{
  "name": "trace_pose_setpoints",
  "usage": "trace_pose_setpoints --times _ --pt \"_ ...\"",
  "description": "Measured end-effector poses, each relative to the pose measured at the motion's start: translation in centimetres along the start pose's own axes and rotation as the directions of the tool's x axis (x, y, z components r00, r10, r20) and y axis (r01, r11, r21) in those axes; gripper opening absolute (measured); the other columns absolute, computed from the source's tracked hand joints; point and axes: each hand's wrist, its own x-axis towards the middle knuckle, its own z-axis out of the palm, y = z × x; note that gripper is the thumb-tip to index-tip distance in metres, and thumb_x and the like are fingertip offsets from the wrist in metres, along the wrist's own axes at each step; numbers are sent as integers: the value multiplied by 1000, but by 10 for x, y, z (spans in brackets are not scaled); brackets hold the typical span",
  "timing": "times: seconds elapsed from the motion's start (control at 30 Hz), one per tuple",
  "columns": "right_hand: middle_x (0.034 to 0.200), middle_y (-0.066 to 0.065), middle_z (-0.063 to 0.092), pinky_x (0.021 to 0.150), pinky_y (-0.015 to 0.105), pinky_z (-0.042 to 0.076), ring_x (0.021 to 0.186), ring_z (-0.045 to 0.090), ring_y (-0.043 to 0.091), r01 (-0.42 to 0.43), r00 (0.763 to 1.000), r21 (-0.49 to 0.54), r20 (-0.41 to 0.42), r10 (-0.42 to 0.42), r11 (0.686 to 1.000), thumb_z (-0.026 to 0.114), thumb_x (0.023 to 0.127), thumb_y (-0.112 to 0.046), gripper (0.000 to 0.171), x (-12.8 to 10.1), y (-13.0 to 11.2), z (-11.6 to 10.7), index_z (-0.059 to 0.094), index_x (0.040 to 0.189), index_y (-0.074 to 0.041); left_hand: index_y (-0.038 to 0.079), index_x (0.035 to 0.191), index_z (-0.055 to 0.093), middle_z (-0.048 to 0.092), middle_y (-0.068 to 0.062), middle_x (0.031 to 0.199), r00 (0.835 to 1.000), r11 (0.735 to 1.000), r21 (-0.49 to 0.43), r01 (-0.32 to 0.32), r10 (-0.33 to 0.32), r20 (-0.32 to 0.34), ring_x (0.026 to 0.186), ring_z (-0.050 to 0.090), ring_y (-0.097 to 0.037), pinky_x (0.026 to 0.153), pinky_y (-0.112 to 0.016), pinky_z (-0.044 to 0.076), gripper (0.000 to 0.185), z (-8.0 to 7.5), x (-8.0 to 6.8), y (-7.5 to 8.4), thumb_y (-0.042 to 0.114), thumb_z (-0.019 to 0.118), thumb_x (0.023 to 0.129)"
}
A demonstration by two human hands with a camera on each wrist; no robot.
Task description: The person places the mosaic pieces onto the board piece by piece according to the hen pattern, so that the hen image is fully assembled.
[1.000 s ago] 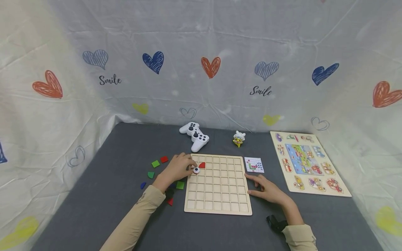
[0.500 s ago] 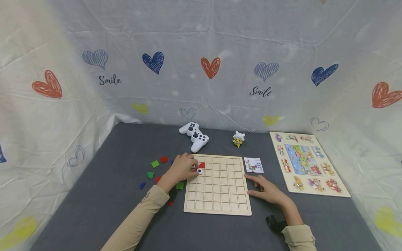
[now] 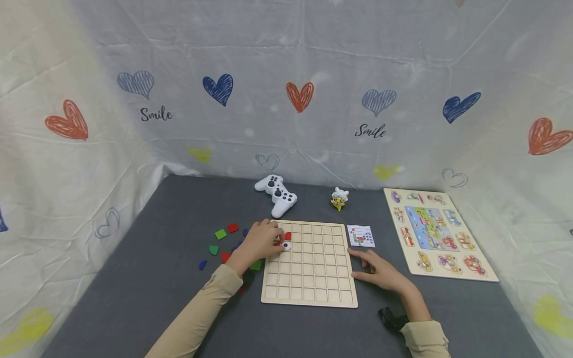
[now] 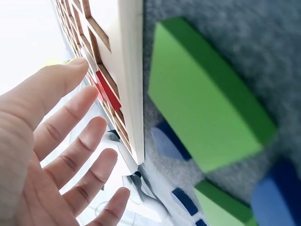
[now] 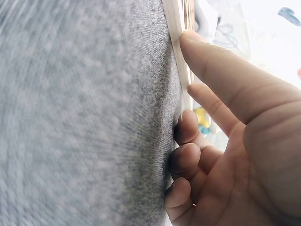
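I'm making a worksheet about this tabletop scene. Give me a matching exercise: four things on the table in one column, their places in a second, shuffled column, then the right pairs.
Things
1. game controller
2. pattern card
3. vehicle puzzle
4. loose coloured pieces

Places
A. left of the grid board
B. at the table's right side
C. behind the grid board, near the backdrop
D. just right of the grid board's far corner

Pairs: 1-C, 2-D, 3-B, 4-A
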Motion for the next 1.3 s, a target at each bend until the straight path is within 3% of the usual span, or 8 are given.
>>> trace_pose_setpoints --times 0.27,0.53,0.73,1.3 --pt "81 2 39 55 22 30 61 31 8 -4 1000 -1 2 4 1000 67 84 -34 64 0 -1 -1 44 138 -10 21 86 69 55 3 83 1000 1000 -4 13 -13 -20 78 47 -16 78 -44 43 18 -2 -10 -11 37 73 78" --pt "81 2 39 55 22 30 61 29 5 17 1000 -5 2 -17 1000 67 84 -31 63 -1 -2 0 44 138 -9 23 87 69 56 4 85 997 996 -48 72 -74 -39 77 44 -13 79 -43 40 12 -5 -21 -27 33 72 80" --pt "82 3 40 55 22 30 61 29 6 16 1000 -11 3 -16 1000 67 84 -30 62 -1 -2 1 44 138 -9 25 92 69 57 7 89 990 991 -54 126 -129 -51 87 50 -17 86 -49 40 15 -9 -32 -43 32 73 79" --pt "82 3 40 55 21 30 61 29 5 27 1000 -9 2 -27 1000 67 84 -30 62 -1 -1 0 44 138 -8 17 97 70 60 -2 97 975 979 -67 191 -197 -103 92 52 -28 79 -54 41 24 -21 -62 -93 28 75 77"
